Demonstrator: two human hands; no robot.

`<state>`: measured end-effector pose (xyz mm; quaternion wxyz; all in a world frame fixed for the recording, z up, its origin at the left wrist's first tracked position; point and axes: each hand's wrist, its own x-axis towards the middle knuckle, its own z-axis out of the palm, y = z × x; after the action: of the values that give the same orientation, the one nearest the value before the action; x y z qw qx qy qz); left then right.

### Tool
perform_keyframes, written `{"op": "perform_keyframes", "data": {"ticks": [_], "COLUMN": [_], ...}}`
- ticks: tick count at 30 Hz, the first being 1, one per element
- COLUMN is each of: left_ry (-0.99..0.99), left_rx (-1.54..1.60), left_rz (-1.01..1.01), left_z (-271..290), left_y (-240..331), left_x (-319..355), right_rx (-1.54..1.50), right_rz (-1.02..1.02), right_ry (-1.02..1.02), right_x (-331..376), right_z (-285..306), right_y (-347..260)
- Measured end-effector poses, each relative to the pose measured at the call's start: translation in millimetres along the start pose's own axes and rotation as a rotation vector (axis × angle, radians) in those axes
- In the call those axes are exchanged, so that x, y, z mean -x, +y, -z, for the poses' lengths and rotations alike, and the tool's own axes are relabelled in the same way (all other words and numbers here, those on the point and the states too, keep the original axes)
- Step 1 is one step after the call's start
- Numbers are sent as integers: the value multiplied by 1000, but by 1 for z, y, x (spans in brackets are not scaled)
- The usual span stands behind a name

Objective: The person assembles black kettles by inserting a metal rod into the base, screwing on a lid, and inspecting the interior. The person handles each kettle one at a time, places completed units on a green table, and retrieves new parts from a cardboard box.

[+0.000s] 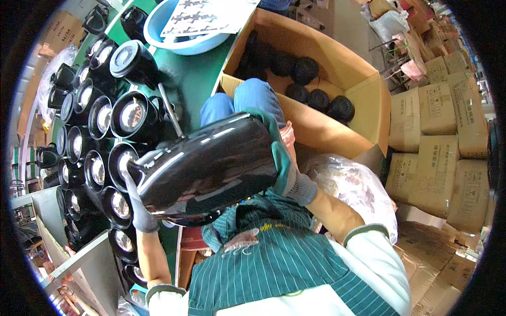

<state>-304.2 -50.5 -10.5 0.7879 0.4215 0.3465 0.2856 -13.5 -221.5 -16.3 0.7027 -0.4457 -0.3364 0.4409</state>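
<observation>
Across my lap lies a large glossy black rounded housing (216, 168), tilted, its wider end toward my right. My left hand (138, 197), in a grey glove, grips its left end. My right hand (284, 166), in a green and grey glove, is wrapped round the right end, with its fingertips hidden behind the shell. Just beyond the left end, a metal rod (171, 111) slants over the green table (176, 68). Black round pots (133, 116) with shiny silver insides crowd the table at my left.
A large open cardboard box (363, 73) with several black round parts (305, 70) stands ahead right. At the table's far end sits a blue basin (203, 47) with a printed sheet (208, 17) over it. Clear plastic bags (363, 195) and stacked cartons (435, 168) are on the right.
</observation>
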Motion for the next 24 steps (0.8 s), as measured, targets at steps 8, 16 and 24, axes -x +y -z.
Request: {"op": "perform_keyframes", "data": {"ticks": [8,16,24], "left_ry": [-52,-62,-78], "left_rx": [150,226,253], "left_rz": [-53,86,114], "left_z": [-23,-44,-29], "left_y": [-54,-101,-104], "left_x": [-40,-27,-25], "right_rx": [663,543,436], "right_rz": [430,426,568], "right_ry": [-69,-277,-137], "right_x": [-20,-3,-3], "right_z": [-7,-21,-14], "right_y": [-39,-76,-55]}}
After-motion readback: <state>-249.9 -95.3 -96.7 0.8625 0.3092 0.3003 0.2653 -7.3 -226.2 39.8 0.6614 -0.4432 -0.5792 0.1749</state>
